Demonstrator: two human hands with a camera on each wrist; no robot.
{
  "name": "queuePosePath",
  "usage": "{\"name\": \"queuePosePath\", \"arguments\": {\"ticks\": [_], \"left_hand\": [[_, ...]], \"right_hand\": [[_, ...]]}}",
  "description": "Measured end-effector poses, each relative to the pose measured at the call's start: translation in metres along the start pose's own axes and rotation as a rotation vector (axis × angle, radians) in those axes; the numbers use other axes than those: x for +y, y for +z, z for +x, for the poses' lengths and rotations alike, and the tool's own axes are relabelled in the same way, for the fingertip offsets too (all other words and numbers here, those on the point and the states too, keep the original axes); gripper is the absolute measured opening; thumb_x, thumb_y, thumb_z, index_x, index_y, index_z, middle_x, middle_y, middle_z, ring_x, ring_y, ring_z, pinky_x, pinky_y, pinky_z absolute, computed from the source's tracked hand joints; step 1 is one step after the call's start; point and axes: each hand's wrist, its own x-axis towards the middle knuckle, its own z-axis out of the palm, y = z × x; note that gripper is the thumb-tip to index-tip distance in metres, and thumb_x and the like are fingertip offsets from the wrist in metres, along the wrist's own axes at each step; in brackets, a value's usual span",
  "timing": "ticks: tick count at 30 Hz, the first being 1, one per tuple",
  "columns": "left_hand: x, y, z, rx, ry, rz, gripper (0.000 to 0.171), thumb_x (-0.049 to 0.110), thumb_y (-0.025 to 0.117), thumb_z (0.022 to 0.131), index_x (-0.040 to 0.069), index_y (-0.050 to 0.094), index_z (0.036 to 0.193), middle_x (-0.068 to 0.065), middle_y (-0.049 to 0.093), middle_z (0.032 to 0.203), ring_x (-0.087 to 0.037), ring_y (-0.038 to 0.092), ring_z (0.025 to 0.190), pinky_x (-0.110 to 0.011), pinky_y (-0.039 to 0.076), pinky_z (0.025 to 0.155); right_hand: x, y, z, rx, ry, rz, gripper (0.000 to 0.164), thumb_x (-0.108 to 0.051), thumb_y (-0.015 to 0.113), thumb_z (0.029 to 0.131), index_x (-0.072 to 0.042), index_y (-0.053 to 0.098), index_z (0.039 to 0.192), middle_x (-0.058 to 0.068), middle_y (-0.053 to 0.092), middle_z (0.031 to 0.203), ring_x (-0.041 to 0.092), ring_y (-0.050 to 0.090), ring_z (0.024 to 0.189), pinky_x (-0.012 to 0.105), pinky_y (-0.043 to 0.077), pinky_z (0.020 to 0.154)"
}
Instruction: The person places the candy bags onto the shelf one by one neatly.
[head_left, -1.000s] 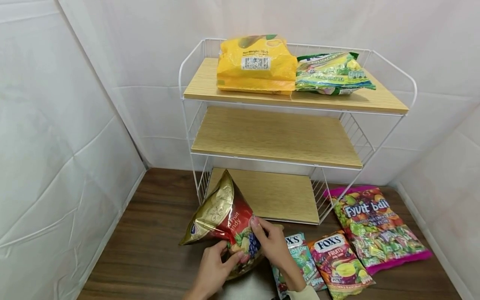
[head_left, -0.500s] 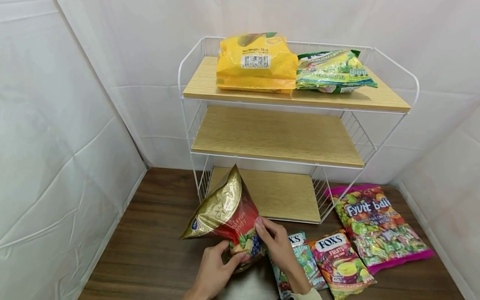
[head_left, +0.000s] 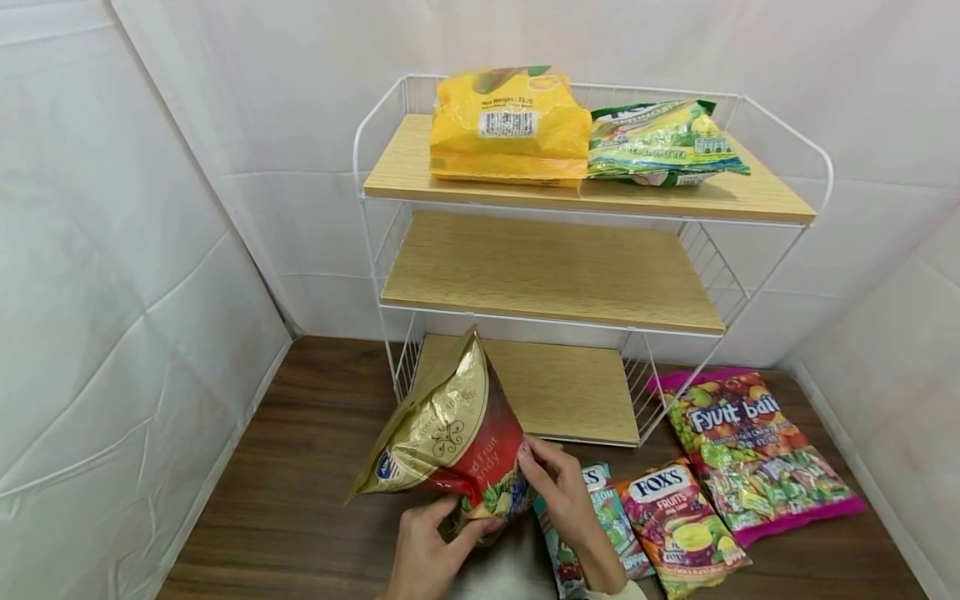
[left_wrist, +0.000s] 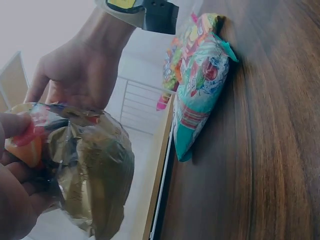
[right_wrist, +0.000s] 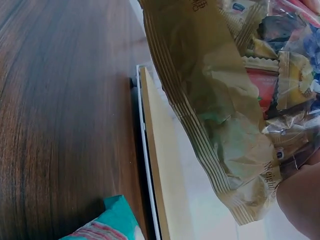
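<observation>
Both hands hold a gold and red fruit candy bag, tilted in front of the shelf's lowest board. My left hand pinches its lower left part, thumb over the printed fruit. On the other side, my right hand grips the bag's right edge. In the left wrist view, the crinkled candy bag sits between the left hand and the right hand. The right wrist view shows wrapped candies through its clear part, a gold sealed edge, and a finger of the right hand at a corner.
A white wire shelf with three wooden boards stands ahead. Its top bears a yellow bag and a green bag. On the dark wood table at right lie a teal Fox's bag, an orange Fox's bag and a Fyuit ball bag.
The candy bag has tilted, its gold upper part swinging slightly right and turning more toward the head camera. The right hand has shifted a little right. Both hands keep their hold.
</observation>
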Motion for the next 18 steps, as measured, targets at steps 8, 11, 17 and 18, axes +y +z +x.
{"name": "queuePosePath", "arguments": {"ticks": [8,11,17,18], "left_hand": [[0.002,-0.005,0.004,0.082,0.137,-0.034,0.025,0.001,0.08,0.073,0.007,0.074,0.096,-0.005,0.072,0.085,-0.005,0.062,0.066,-0.02,0.049,0.053],[0.005,-0.008,0.006,0.091,0.175,-0.042,0.029,-0.002,0.08,0.072,0.003,0.073,0.1,-0.008,0.072,0.091,-0.01,0.066,0.073,-0.021,0.052,0.059],[0.009,-0.014,0.013,0.077,0.178,-0.102,0.033,-0.006,0.078,0.074,-0.001,0.071,0.106,-0.012,0.072,0.096,-0.015,0.068,0.08,-0.023,0.054,0.061],[0.009,-0.015,0.014,0.072,0.188,-0.118,0.034,-0.007,0.077,0.074,-0.002,0.071,0.107,-0.013,0.071,0.096,-0.016,0.068,0.08,-0.023,0.054,0.061]], "right_hand": [[-0.012,0.004,0.0,0.014,-0.04,0.01,0.033,0.0,0.04,0.1,0.004,0.057,0.128,0.009,0.064,0.104,0.013,0.058,0.092,0.029,0.05,0.073],[-0.017,0.005,0.002,0.005,-0.086,0.012,0.034,0.003,0.038,0.1,0.005,0.057,0.127,0.007,0.062,0.097,0.012,0.054,0.084,0.032,0.046,0.067],[-0.026,0.007,0.01,-0.02,-0.167,0.035,0.028,0.006,0.035,0.099,0.005,0.059,0.114,0.007,0.048,0.078,0.02,0.044,0.068,0.033,0.038,0.058],[-0.027,0.007,0.01,-0.022,-0.175,0.04,0.028,0.006,0.035,0.099,0.005,0.059,0.114,0.008,0.049,0.079,0.02,0.044,0.068,0.032,0.039,0.059]]}}
